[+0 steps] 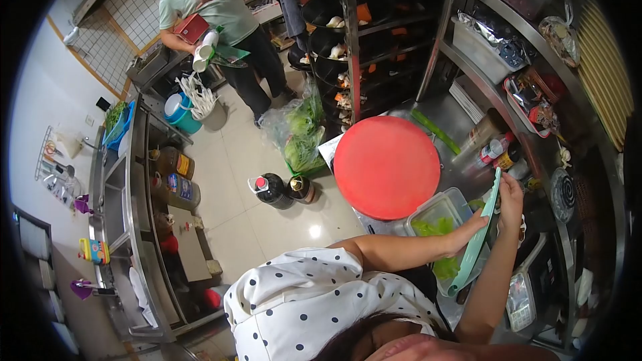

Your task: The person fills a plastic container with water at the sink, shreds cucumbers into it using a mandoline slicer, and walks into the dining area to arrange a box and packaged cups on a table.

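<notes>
A pale green lid (483,244) is tilted edge-on between my two hands, over a clear plastic container (449,202). My left hand (468,230) grips the lid near its middle. Farther up the same lid, my right hand (511,195) holds it close to its upper end. Light green cut vegetable pieces (431,227) lie inside the container, partly hidden by the lid and my left arm. Just beside the container is a round red cutting board (388,167).
Bottles (491,150) and a long green vegetable stalk (435,130) lie behind the board. Metal shelving (501,87) borders the right. Dark bottles (271,190) and bagged greens (301,137) stand on the floor. Another person (214,20) stands at the back holding several items.
</notes>
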`<state>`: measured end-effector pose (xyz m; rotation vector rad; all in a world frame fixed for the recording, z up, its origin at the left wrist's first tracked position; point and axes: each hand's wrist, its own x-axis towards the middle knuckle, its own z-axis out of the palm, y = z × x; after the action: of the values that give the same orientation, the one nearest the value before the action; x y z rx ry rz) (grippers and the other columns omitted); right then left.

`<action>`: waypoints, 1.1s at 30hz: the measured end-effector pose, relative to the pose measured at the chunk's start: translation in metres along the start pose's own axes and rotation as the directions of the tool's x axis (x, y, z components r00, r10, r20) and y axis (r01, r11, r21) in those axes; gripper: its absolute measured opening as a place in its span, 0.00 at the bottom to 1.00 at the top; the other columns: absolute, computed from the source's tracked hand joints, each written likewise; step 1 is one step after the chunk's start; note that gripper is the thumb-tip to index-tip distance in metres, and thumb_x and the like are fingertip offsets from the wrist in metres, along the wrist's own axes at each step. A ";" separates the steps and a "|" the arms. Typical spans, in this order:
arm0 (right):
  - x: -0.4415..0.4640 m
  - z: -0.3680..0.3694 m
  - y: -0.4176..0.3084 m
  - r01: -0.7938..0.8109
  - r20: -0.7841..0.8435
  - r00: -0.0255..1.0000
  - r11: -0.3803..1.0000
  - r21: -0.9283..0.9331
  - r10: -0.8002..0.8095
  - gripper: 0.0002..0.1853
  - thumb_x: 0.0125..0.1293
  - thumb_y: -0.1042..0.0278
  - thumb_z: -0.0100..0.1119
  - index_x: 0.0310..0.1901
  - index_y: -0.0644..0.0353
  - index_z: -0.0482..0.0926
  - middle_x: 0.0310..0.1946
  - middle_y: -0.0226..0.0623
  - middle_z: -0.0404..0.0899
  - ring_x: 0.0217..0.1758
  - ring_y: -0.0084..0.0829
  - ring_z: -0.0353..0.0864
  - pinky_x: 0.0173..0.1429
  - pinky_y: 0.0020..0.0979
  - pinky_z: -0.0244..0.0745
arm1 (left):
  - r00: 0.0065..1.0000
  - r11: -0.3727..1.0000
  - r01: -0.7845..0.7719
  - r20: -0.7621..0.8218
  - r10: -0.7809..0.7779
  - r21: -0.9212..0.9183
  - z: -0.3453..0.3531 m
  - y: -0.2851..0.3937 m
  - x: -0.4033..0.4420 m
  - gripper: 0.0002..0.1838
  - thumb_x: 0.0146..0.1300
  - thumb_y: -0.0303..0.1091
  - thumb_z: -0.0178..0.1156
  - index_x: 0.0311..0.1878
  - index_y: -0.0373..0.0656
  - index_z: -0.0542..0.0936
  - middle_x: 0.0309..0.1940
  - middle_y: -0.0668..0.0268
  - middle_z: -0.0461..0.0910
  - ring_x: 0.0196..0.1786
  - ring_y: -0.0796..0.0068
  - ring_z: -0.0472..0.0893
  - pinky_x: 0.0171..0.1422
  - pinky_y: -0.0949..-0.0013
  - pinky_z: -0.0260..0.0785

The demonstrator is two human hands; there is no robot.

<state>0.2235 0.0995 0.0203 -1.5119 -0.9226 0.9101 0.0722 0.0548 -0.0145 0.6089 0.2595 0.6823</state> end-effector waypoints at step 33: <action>-0.029 0.003 -0.037 0.311 -0.508 0.573 0.744 -0.591 -0.643 0.14 0.65 0.61 0.57 0.41 0.65 0.74 0.30 0.47 0.80 0.35 0.43 0.80 0.41 0.36 0.73 | 0.923 0.928 0.373 0.099 -0.373 0.015 0.033 0.010 -0.029 0.37 0.64 0.63 0.42 0.63 0.40 0.65 0.54 0.54 0.73 0.55 0.61 0.74 0.60 0.59 0.66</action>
<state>0.2060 0.0777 0.0586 -1.6460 -0.9281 -0.3398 0.0589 0.0278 0.0188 0.5682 0.2711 0.2827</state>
